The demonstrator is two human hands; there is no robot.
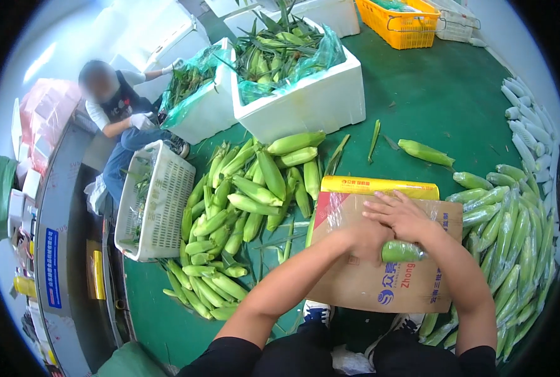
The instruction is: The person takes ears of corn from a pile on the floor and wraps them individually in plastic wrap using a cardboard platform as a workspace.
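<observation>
A green ear of corn [402, 252], partly under clear film, lies on a flat cardboard box [355, 283] in front of me. My left hand [360, 242] is closed at its left end, the fingers curled down and partly hidden. Just beyond, my right hand [400, 217] stretches its fingers out to the left, flat over the film and cardboard. Along the far edge of the box rests a yellow roll of cling film [380, 186].
Unwrapped corn [248, 188] is heaped at my left, film-wrapped corn [512, 232] at my right. A white crate [161, 207] stands by the left heap. Beyond are foam boxes [305, 103] of corn, a yellow crate [405, 28] and a seated person [120, 107] wearing gloves.
</observation>
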